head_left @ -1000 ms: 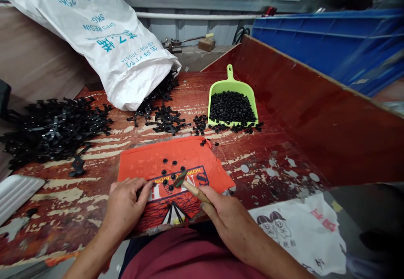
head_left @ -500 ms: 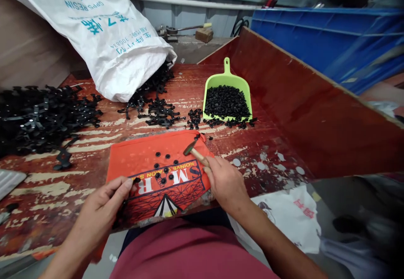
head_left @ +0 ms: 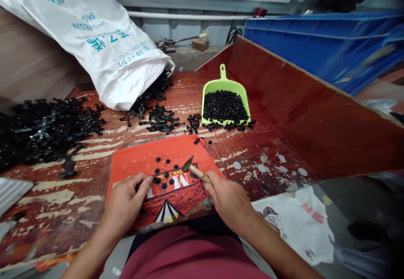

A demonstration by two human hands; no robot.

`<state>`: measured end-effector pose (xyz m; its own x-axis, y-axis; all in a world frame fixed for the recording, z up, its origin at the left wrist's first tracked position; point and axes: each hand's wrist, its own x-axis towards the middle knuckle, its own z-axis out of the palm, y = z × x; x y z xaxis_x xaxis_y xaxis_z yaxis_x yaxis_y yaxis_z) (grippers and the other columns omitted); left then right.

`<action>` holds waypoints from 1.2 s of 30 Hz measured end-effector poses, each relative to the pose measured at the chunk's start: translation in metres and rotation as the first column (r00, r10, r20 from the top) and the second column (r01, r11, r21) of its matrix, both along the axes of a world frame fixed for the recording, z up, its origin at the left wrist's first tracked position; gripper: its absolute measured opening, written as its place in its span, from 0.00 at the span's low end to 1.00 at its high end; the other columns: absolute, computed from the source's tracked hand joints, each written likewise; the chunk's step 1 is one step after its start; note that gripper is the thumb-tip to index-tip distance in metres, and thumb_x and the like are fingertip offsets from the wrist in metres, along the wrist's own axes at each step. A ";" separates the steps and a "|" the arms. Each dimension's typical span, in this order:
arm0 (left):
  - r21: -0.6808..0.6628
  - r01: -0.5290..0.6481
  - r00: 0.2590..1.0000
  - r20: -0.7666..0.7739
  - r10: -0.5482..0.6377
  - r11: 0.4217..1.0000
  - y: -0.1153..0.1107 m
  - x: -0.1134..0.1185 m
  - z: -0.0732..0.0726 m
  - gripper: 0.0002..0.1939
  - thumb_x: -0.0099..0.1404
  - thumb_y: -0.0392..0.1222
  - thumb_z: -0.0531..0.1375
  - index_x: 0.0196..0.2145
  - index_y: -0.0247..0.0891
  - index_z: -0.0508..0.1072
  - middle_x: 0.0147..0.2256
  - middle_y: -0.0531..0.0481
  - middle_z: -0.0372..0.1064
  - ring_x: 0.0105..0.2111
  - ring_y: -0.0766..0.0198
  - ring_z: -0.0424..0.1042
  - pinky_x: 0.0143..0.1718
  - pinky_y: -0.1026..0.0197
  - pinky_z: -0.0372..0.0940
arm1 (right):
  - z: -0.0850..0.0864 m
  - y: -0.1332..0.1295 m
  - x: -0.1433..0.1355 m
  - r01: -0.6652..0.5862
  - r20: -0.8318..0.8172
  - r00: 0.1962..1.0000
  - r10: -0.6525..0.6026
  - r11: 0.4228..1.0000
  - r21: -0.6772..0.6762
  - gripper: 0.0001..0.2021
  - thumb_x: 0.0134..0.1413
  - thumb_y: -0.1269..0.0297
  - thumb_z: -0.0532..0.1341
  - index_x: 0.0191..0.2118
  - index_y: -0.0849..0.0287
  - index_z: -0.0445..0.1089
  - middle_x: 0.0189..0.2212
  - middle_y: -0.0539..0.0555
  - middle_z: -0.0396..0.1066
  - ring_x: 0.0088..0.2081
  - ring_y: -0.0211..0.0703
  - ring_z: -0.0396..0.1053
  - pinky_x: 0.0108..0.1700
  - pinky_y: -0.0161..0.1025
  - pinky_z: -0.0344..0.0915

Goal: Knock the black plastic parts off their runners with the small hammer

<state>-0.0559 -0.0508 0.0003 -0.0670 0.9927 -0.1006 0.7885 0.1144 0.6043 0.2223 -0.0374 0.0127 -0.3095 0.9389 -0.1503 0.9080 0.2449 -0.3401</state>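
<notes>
I have the right hand (head_left: 230,197) at four o'clock from the middle of the cloth, fingers wrapped round the pale wooden handle of a small hammer with a dark metal head (head_left: 197,171), the head pointing to ten o'clock; I can't tell whether it touches anything beneath. The left hand (head_left: 126,197), at eight o'clock, is half curled, thumb and forefinger drawn nearly together beside a loose cluster of small black round pieces (head_left: 166,175); I can't tell if it pinches one. The cluster sits about the centre of an orange printed cloth (head_left: 132,159). Reckoning from there, I see a lime-green plastic dustpan (head_left: 214,86) at one o'clock, filled with tiny black parts (head_left: 225,106) that spill past its lip. At eleven o'clock, a white woven sack with blue lettering (head_left: 126,68) gapes over black jointed parts, and a tall heap of black jointed parts (head_left: 44,131) spreads at ten. A white sheet with a cartoon print (head_left: 299,224) lies towards four o'clock, and a big blue plastic crate (head_left: 299,39) stands at two.
</notes>
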 end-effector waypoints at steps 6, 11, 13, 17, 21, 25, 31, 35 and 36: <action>0.018 0.053 0.995 -0.086 -0.052 0.998 0.001 0.002 -0.001 0.21 0.69 0.55 0.49 0.23 0.42 0.64 0.19 0.55 0.64 0.23 0.62 0.65 0.29 0.62 0.55 | 0.001 -0.002 -0.002 0.003 -0.022 1.000 -0.003 1.000 -0.027 0.09 0.70 0.64 0.49 0.43 0.55 0.66 0.32 0.52 0.77 0.31 0.45 0.74 0.30 0.39 0.51; 0.097 0.072 0.980 -0.193 -0.052 0.993 0.001 0.001 -0.003 0.19 0.68 0.52 0.51 0.24 0.42 0.68 0.21 0.52 0.68 0.27 0.58 0.69 0.35 0.59 0.56 | 0.002 -0.001 -0.002 0.005 -0.028 1.000 -0.006 0.999 -0.053 0.11 0.70 0.64 0.49 0.46 0.54 0.67 0.31 0.51 0.77 0.32 0.45 0.74 0.31 0.39 0.50; 0.090 0.068 0.980 -0.193 -0.049 0.994 0.002 0.000 -0.003 0.18 0.68 0.52 0.51 0.24 0.42 0.69 0.21 0.53 0.69 0.27 0.58 0.69 0.35 0.59 0.56 | 0.003 -0.001 -0.001 0.002 -0.026 1.000 -0.004 0.998 -0.056 0.11 0.70 0.65 0.49 0.47 0.54 0.68 0.32 0.51 0.77 0.32 0.45 0.74 0.31 0.39 0.50; 0.007 0.055 0.995 -0.084 -0.054 0.998 0.004 0.000 -0.002 0.21 0.69 0.54 0.50 0.23 0.42 0.65 0.19 0.55 0.65 0.24 0.62 0.67 0.31 0.61 0.56 | 0.003 0.000 -0.001 0.001 -0.034 0.999 -0.003 0.998 -0.060 0.11 0.69 0.65 0.49 0.46 0.55 0.68 0.32 0.51 0.76 0.31 0.45 0.73 0.31 0.39 0.50; 0.007 0.044 0.998 -0.055 -0.044 0.999 0.004 0.001 0.001 0.21 0.69 0.55 0.50 0.22 0.42 0.63 0.18 0.57 0.62 0.22 0.63 0.65 0.28 0.62 0.55 | 0.001 0.001 -0.002 0.010 -0.043 0.999 -0.013 0.998 -0.056 0.09 0.69 0.64 0.50 0.44 0.54 0.67 0.32 0.50 0.76 0.32 0.44 0.73 0.31 0.38 0.50; 0.018 0.033 0.998 -0.045 -0.032 0.999 0.004 0.003 0.001 0.21 0.69 0.55 0.49 0.22 0.42 0.63 0.18 0.56 0.62 0.22 0.63 0.64 0.29 0.62 0.55 | 0.001 0.002 -0.003 0.014 -0.047 0.999 -0.017 0.998 -0.062 0.08 0.69 0.65 0.50 0.43 0.54 0.66 0.32 0.50 0.76 0.32 0.44 0.73 0.31 0.38 0.50; 0.030 0.067 0.991 -0.118 -0.063 0.997 0.004 0.000 -0.006 0.20 0.69 0.54 0.50 0.23 0.41 0.65 0.20 0.54 0.66 0.25 0.60 0.67 0.34 0.59 0.55 | -0.001 0.001 -0.001 0.018 -0.052 0.998 -0.021 0.998 -0.064 0.07 0.69 0.65 0.51 0.43 0.54 0.66 0.32 0.50 0.76 0.33 0.44 0.74 0.32 0.38 0.50; 0.030 0.080 0.990 -0.121 -0.076 0.996 0.002 -0.004 -0.010 0.20 0.69 0.53 0.50 0.24 0.41 0.66 0.22 0.53 0.67 0.27 0.59 0.68 0.37 0.59 0.56 | 0.001 0.000 -0.001 0.015 -0.051 0.999 -0.019 0.998 -0.067 0.07 0.68 0.65 0.52 0.45 0.54 0.66 0.32 0.49 0.77 0.32 0.44 0.74 0.31 0.38 0.50; 0.030 0.084 0.989 -0.121 -0.080 0.996 0.002 -0.005 -0.011 0.20 0.70 0.53 0.49 0.24 0.41 0.66 0.22 0.53 0.67 0.27 0.60 0.68 0.37 0.58 0.56 | 0.002 0.000 -0.001 0.013 -0.052 0.999 -0.016 0.998 -0.065 0.08 0.69 0.65 0.51 0.46 0.54 0.66 0.33 0.49 0.77 0.32 0.43 0.74 0.31 0.38 0.50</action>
